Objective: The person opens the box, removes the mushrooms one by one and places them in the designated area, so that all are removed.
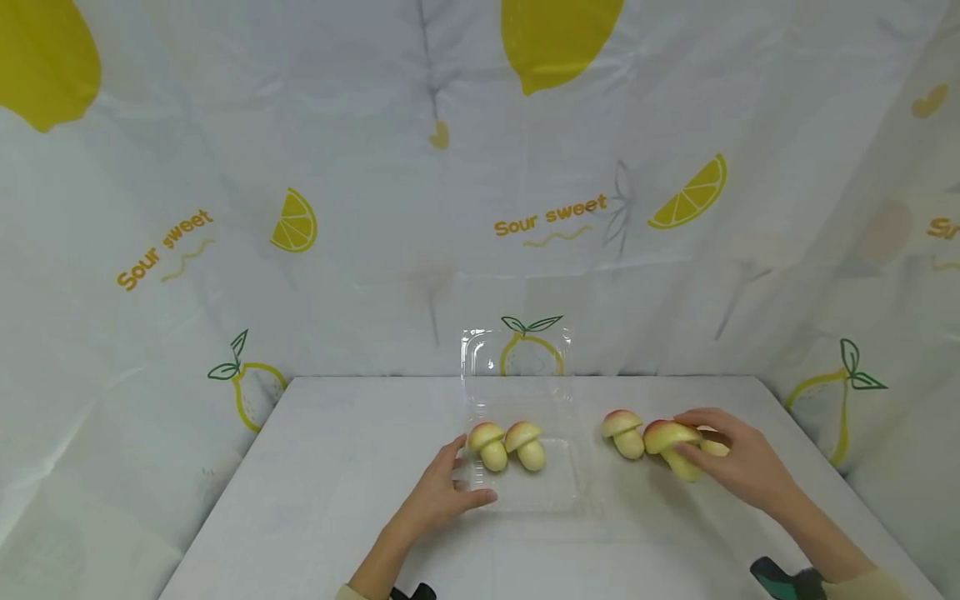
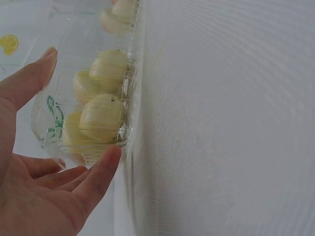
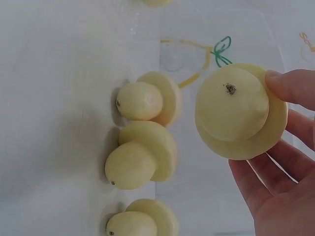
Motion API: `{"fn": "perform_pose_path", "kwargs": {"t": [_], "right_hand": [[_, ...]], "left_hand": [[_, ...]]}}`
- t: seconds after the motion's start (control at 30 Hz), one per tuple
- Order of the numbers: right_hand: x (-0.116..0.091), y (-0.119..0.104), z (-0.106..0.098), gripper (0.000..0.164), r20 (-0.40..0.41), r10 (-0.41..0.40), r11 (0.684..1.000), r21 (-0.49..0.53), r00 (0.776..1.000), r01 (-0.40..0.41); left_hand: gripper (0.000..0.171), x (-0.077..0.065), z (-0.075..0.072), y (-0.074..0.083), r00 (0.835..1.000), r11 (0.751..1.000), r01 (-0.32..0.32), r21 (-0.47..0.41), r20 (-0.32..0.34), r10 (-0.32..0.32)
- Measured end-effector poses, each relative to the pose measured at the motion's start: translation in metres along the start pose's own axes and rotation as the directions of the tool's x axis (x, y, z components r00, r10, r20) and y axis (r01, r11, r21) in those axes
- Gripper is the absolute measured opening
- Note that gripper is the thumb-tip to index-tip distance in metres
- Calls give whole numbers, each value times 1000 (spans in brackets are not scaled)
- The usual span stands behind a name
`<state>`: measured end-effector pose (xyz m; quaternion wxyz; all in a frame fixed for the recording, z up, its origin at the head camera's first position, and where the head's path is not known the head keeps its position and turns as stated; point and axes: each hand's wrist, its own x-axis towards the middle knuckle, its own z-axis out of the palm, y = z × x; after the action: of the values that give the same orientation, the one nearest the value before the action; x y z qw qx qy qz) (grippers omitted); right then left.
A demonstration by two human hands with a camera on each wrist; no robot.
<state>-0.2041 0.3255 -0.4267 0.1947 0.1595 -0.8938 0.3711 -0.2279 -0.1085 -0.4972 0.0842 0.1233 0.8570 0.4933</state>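
Note:
A clear plastic clamshell box (image 1: 558, 492) stands with its lid raised at the back. Inside, at its left, lie two toy mushrooms, one on the left (image 1: 493, 454) and one beside it (image 1: 532, 454), pale yellow with reddish caps. My left hand (image 1: 442, 492) is at the box's left side, thumb and fingers spread along the wall and touching it. My right hand (image 3: 283, 187) grips another toy mushroom (image 3: 234, 105) by its cap, thumb on one side and fingers on the other, raised off the table. Beneath it, more toy mushrooms (image 3: 140, 155) rest on the table, partly hidden by the hand in the head view.
The white table (image 1: 315, 500) reaches back to a hanging lemon-print cloth (image 1: 360, 275). One loose toy mushroom (image 1: 623, 433) lies between the box and the right hand. A dark wrist strap (image 1: 783, 579) shows at the right sleeve.

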Motion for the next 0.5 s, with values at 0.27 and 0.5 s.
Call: {"fn": "perform_pose_path", "kwargs": {"t": [0.27, 0.5], "right_hand": [[-8, 15, -9, 34, -36, 57, 998, -8, 998, -57], [-18, 32, -12, 37, -65, 119, 992, -25, 991, -120]], "left_hand": [[105, 0, 0, -2, 1000, 1000, 2, -8, 2, -2], [104, 0, 0, -1, 1000, 1000, 1, -11, 2, -1]]}}
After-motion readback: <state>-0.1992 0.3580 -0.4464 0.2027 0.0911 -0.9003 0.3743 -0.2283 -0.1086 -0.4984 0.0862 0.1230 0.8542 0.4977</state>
